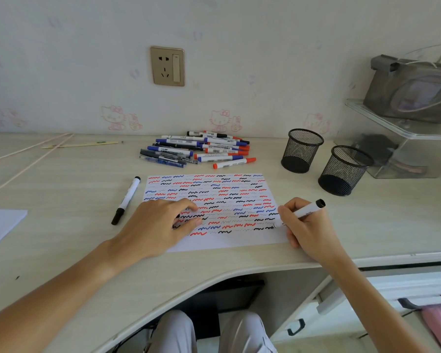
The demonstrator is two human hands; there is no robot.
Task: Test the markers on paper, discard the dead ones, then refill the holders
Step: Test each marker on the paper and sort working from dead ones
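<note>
At the centre of the frame, the right hand (306, 226) pinches a black-capped marker (301, 212), its tip touching the lower right of the paper (229, 242), which is covered in red, blue and black squiggles. The left hand (158, 225) rests on the paper's lower left, fingers loosely curled. A capped black marker (126, 200) lies on the table (61, 179) just left of the sheet. Behind the paper sits a pile of markers (199, 150). To the right stand two black mesh holders (301, 150) (343, 170), tilted. Another white sheet (0, 225) lies at the left edge.
</note>
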